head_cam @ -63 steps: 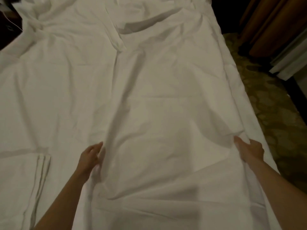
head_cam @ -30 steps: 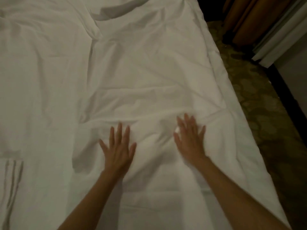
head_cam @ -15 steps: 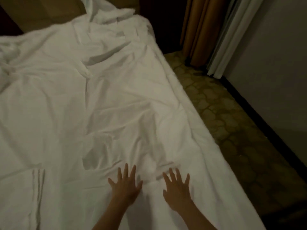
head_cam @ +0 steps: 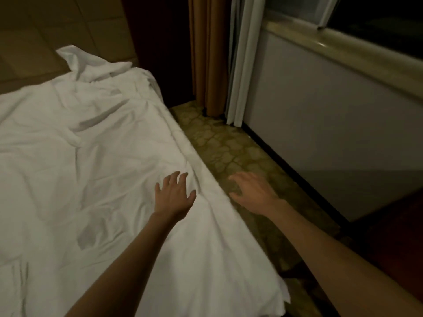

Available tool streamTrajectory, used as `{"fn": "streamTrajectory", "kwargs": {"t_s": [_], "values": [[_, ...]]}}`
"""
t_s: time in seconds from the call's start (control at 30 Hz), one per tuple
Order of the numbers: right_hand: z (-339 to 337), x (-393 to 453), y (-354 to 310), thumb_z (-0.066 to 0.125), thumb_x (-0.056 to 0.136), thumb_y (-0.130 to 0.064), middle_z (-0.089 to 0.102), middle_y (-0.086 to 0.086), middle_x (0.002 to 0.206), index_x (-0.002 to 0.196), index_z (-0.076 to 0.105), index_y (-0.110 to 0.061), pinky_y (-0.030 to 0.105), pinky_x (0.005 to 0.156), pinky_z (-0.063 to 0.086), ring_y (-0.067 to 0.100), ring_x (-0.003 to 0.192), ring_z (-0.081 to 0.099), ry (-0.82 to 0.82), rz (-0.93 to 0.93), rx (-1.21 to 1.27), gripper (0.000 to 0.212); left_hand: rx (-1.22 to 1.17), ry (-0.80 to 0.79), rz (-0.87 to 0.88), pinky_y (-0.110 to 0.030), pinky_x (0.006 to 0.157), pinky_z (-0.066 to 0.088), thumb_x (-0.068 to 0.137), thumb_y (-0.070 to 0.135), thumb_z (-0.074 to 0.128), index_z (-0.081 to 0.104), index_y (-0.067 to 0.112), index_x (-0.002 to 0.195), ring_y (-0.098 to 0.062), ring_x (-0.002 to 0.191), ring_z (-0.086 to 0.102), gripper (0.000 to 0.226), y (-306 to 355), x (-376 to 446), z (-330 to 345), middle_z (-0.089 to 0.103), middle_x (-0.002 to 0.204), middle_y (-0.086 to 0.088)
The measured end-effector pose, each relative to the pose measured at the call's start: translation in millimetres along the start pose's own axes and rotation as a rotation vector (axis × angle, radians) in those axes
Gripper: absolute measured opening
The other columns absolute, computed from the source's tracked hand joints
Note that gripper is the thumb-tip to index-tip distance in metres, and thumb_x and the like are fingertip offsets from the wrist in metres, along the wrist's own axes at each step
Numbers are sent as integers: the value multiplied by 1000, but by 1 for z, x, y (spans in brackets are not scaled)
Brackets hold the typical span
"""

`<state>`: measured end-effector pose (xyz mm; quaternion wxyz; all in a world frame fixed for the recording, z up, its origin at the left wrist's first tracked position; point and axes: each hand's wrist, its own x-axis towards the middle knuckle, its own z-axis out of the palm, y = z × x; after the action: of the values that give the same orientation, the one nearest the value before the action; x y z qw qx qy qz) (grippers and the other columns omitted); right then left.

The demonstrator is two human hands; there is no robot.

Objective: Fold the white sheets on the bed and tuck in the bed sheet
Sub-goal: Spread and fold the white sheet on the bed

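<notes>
A wrinkled white sheet (head_cam: 96,170) covers the bed and fills the left half of the view; its right edge hangs over the bed's side. A bunched-up white sheet (head_cam: 91,67) lies at the far end. My left hand (head_cam: 175,195) is spread, fingers apart, over the sheet near the bed's right edge; whether it touches the cloth I cannot tell. My right hand (head_cam: 251,193) hovers past the bed's edge over the floor, fingers loose, holding nothing.
Patterned carpet (head_cam: 219,145) runs in a narrow strip between the bed and a grey wall (head_cam: 320,124) under a window sill (head_cam: 338,42). Brown and white curtains (head_cam: 217,53) hang in the far corner. Folded striped cloth (head_cam: 20,280) lies at the lower left.
The view has swung right and up. Both hands, earlier pressed flat on the sheet, have moved right: the left now near the bed's edge, the right off the bed over the carpet.
</notes>
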<state>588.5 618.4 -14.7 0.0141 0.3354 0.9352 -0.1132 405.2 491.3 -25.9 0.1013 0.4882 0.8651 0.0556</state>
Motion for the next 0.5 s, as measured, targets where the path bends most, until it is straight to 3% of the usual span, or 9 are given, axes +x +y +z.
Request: {"fn": "streamTrajectory", "kwargs": {"t_s": [0.23,0.5], "values": [[-66,-46,61,41,97,-44,48,6,134,139,39,-17,32,95,41,22,118,47,-45,78,-35,50,23,-33,20,-49,112,23,97,49,36,30,20,146,-26,138,30,57,76,-10,-38,32,150,-3],[-121,-13,41,43,97,-42,52,6,128,129,47,-16,30,82,39,22,111,49,14,45,12,42,38,25,8,-44,102,35,96,51,39,37,16,140,-27,129,41,57,79,12,-96,42,141,-7]]}}
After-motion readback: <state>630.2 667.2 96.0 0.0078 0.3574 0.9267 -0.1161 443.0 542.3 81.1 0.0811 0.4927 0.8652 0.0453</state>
